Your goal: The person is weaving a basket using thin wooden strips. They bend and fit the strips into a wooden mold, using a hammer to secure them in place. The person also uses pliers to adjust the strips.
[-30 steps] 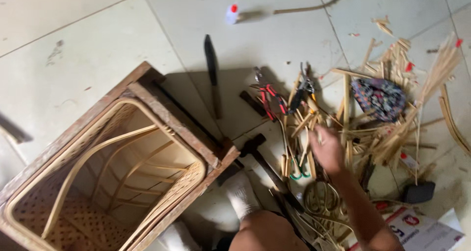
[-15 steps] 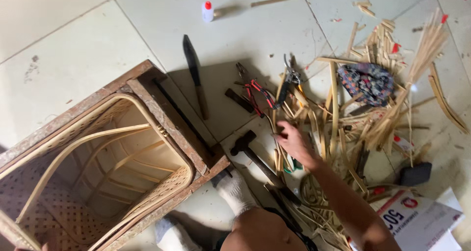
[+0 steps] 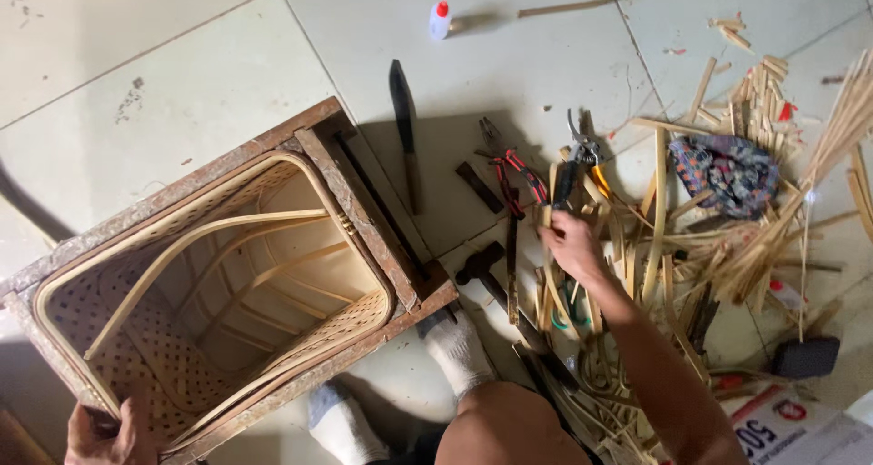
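Observation:
A woven bamboo basket (image 3: 155,356) sits inside a worn wooden frame (image 3: 359,206) on the tiled floor, open side up. My left hand (image 3: 105,433) grips the frame's near left corner at the bottom edge of the view. My right hand (image 3: 568,242) is over the heap of bamboo strips (image 3: 655,247), its fingers curled around a thin strip that sticks up past the knuckles. Just beyond that hand lie red-handled pliers (image 3: 518,170) and pruning shears (image 3: 582,151). A hammer (image 3: 482,263) lies to its left.
A long dark knife (image 3: 405,129) lies beside the frame, with a small white glue bottle with a red cap (image 3: 439,18) further off. A patterned cloth (image 3: 727,170), a black block (image 3: 805,356) and a printed packet (image 3: 791,424) lie at the right. My socked feet (image 3: 455,347) rest against the frame.
My right hand has moved left and further out across the strip pile, toward the pliers, and closed on a strip. The view has shifted, bringing my left hand on the frame into sight.

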